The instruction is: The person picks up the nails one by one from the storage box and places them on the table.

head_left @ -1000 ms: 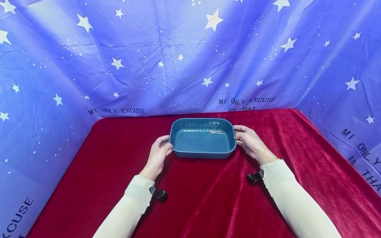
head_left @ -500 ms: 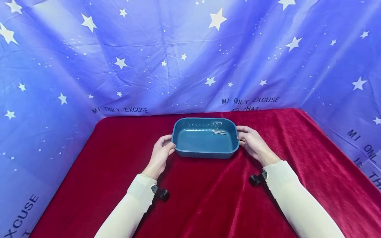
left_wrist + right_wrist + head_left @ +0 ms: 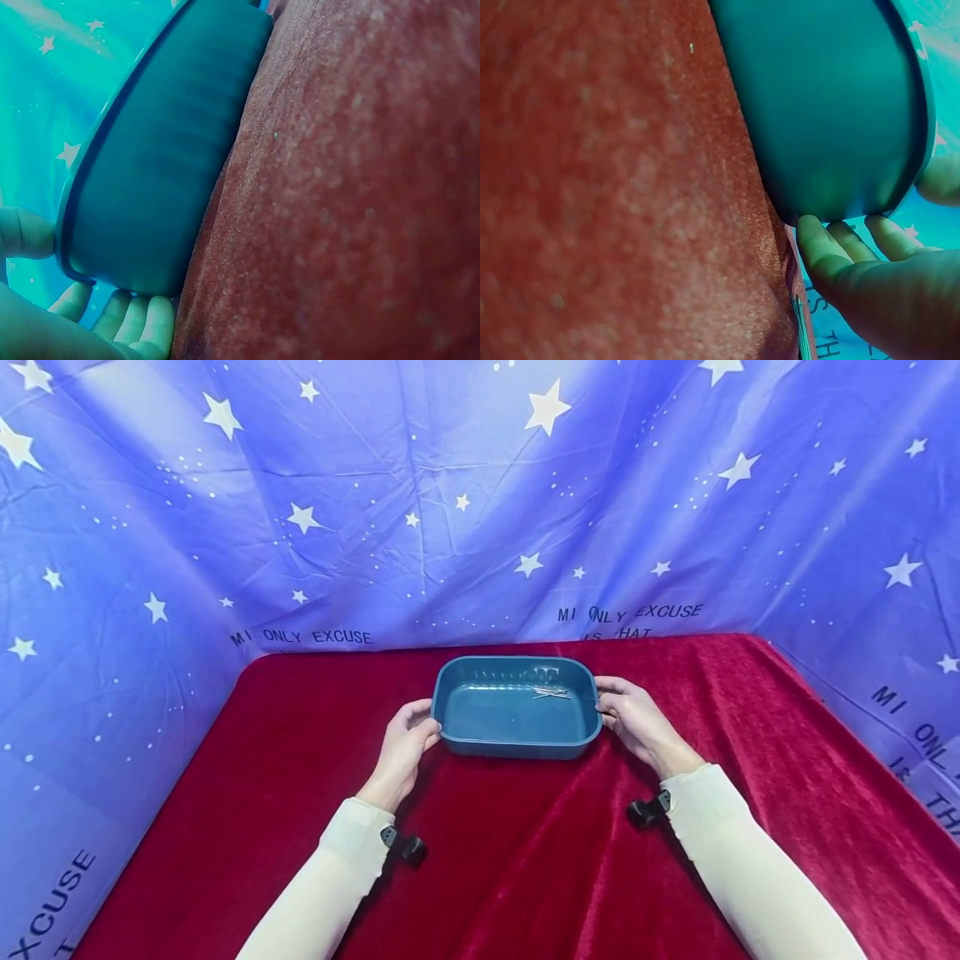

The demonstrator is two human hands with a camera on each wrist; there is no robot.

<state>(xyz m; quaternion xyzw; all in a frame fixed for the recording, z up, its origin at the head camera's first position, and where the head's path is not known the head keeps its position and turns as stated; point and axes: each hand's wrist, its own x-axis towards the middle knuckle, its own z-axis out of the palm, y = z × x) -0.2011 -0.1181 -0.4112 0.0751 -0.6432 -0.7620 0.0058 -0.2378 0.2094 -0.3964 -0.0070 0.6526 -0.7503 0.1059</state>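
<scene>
A dark teal, rounded rectangular plastic container (image 3: 517,749) sits upright on the red cloth, its top open. Inside, toward the back right, lies a small loose bunch of several thin silvery sticks (image 3: 551,692). My left hand (image 3: 401,747) holds the container's left end, and in the left wrist view its thumb is at the rim while the fingertips (image 3: 159,315) touch the outer wall. The opposite end is held by my right hand (image 3: 637,722). Its fingertips (image 3: 810,232) meet the outer wall low down in the right wrist view, with the thumb by the rim.
Red velvety cloth (image 3: 480,860) covers the table, with soft folds at the right. Blue star-printed curtains (image 3: 360,485) hang close behind the table and along both sides. A small black camera is strapped to each cream sleeve (image 3: 330,877).
The head view has shifted slightly, moving the whole scene a little to the right in the picture. Both hands keep their hold, and the container stays in its place on the cloth.
</scene>
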